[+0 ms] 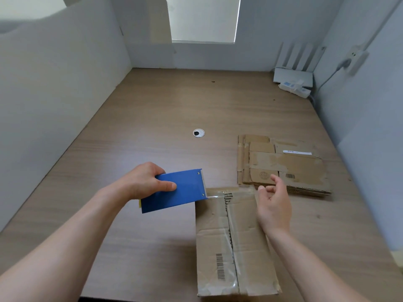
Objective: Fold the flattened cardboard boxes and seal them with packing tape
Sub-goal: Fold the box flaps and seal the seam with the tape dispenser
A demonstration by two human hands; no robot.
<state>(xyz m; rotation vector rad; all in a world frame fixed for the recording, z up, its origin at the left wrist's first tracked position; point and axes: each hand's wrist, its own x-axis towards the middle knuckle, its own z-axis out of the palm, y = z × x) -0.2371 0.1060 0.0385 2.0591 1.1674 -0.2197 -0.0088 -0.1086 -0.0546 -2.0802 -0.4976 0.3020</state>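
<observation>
Lying nearest, right of centre, the folded box (218, 247) carries clear tape (232, 232) along its seam. At its far left corner the left hand (144, 182) grips the blue tape dispenser (181, 190), with a strand running to the box. The right hand (272, 205) hovers over the far right corner, loosely curled and empty. With the box unbraced, tearing the strand may drag it or wrinkle the tape. Flattened boxes (287, 168) wait farther right.

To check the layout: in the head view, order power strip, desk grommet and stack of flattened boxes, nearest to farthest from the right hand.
1. Stack of flattened boxes, just beyond the right hand.
2. Desk grommet, mid-table, leftward.
3. Power strip, far right corner.
</observation>
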